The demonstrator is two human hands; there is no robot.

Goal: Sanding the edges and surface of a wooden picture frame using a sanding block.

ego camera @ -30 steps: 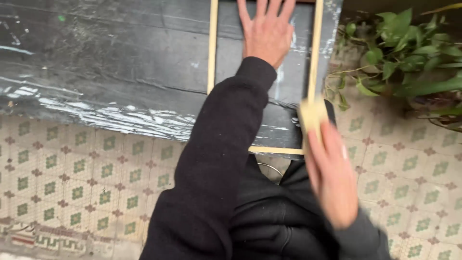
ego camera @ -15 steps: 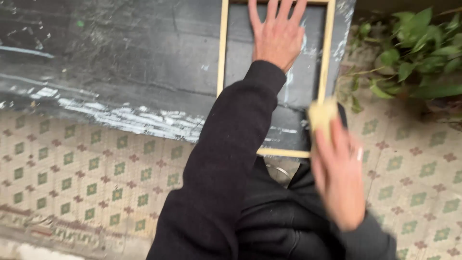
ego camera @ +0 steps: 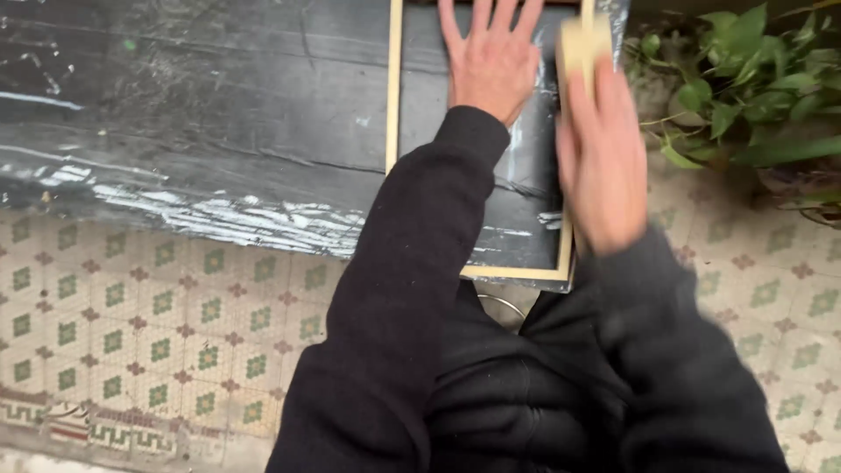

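- Left hand (ego camera: 491,66) lies flat, fingers spread, pressing on the dark board (ego camera: 219,114) inside the pale wooden frame (ego camera: 392,88)
- Right hand (ego camera: 600,162) grips a small yellowish block (ego camera: 581,44) against the frame's right rail, blurred
- Both sleeves are black
- The board rests on a patterned tile floor (ego camera: 131,307)
- A leafy green plant (ego camera: 745,79) sits just beside the frame's right edge

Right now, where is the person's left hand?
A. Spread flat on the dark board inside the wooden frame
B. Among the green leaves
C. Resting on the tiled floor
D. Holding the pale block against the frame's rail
A: the left hand lies open, fingers spread, on the dark board between the rails of the wooden frame.
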